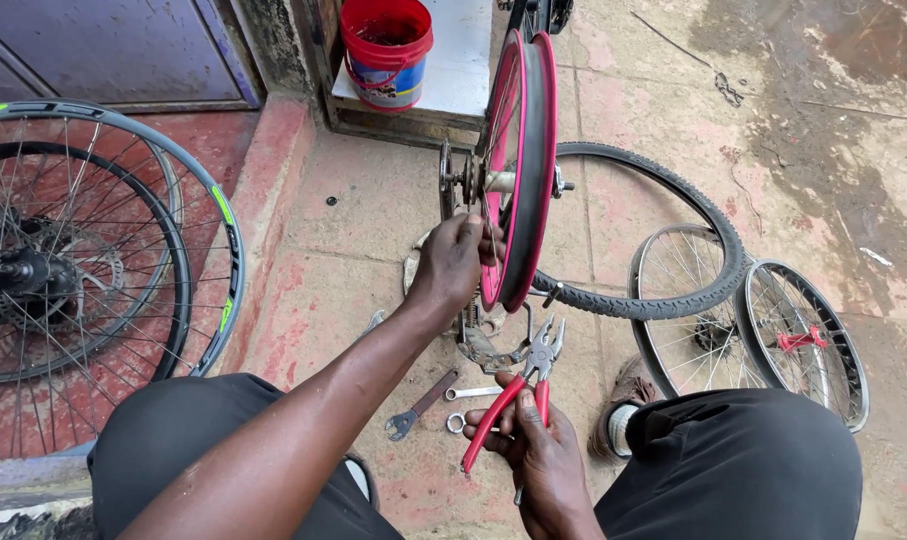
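Spanners (pixel 444 400) clutter the floor (pixel 354 220) between the knees. Open floor lies left of the upright pink wheel (pixel 522 160); right, a loose tyre (pixel 674 240) and leaning rims (pixel 804 340) block passage.

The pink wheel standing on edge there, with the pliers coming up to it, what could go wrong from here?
The pink wheel stands upright, steadied only by the left hand through its spokes; it could tip or roll and pinch those fingers. The right hand holds the red-handled pliers with jaws open near the rim, so a slip might scratch it or nick the other hand. Loose spanners lie on the ground underfoot and could be kicked or stepped on.
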